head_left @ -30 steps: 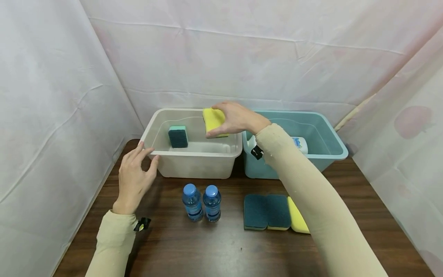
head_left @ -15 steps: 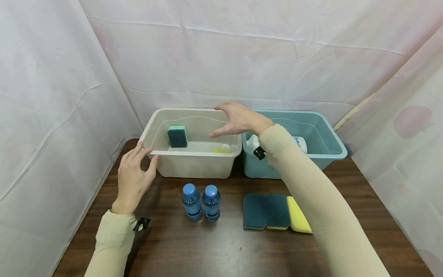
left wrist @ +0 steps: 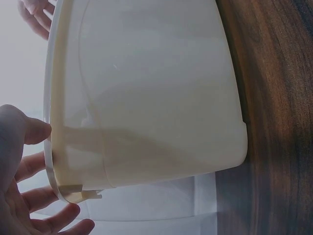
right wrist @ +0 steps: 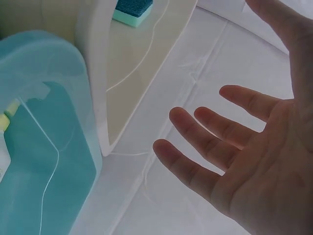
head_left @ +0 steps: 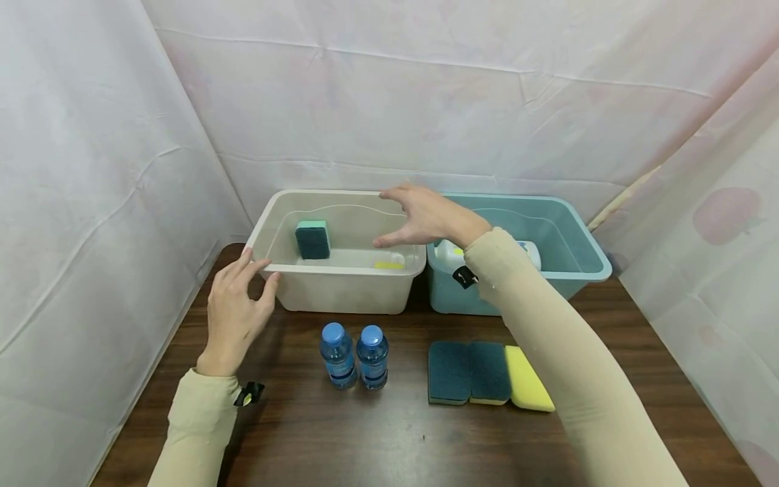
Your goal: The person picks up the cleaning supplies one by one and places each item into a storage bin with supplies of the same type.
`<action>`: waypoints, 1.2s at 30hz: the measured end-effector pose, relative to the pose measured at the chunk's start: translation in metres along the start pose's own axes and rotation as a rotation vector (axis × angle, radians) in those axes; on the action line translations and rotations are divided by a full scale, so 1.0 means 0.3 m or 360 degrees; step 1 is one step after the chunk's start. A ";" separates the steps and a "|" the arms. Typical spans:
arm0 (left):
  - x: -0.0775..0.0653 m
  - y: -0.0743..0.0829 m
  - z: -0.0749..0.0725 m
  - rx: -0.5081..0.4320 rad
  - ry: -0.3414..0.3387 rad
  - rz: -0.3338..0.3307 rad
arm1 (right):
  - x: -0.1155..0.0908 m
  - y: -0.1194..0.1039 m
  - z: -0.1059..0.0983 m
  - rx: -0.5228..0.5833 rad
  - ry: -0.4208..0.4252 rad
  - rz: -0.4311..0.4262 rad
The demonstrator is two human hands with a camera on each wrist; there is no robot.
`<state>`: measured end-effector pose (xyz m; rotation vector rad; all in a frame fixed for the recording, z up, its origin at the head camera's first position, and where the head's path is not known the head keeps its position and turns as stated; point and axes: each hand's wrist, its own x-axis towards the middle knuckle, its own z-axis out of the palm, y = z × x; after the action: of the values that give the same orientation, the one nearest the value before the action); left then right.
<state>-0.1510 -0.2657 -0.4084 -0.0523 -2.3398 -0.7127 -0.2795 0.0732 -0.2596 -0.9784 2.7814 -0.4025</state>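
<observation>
My left hand (head_left: 234, 311) touches the front left corner of the off-white bin (head_left: 341, 291), its fingers loosely extended at the rim in the left wrist view. Over that bin's right end hovers my right hand (head_left: 422, 218), fingers spread, holding nothing. Below it a yellow sponge (head_left: 389, 265) lies in the bin, mostly hidden by the front wall. A dark-faced green sponge (head_left: 313, 240) stands upright toward the left inside. In the right wrist view the same green sponge (right wrist: 133, 11) shows beyond the rim, and the right palm (right wrist: 274, 171) is bare.
A blue bin (head_left: 572, 237) stands right of the off-white one, with white bottles (head_left: 531, 253) inside, partly behind the right sleeve. Two small water bottles (head_left: 338, 357) stand in front. To their right sponges (head_left: 449, 372) lie in a row on the wooden table (head_left: 377, 446).
The right hand has let go of the yellow sponge, which dropped into the off-white bin. Since then that hand has drifted slightly right. The left hand stays at the rim.
</observation>
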 end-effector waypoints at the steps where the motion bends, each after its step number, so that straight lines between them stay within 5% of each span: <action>1: 0.000 0.000 -0.001 0.0000 -0.0001 -0.0002 | -0.005 0.000 0.002 0.0008 0.0003 -0.0004; 36: 0.001 0.001 -0.002 -0.0005 0.0007 0.0009 | -0.154 0.007 0.073 0.0178 0.0150 -0.0128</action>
<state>-0.1508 -0.2657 -0.4076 -0.0584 -2.3337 -0.7133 -0.2399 0.0997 -0.2780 -1.0739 2.7733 -0.6239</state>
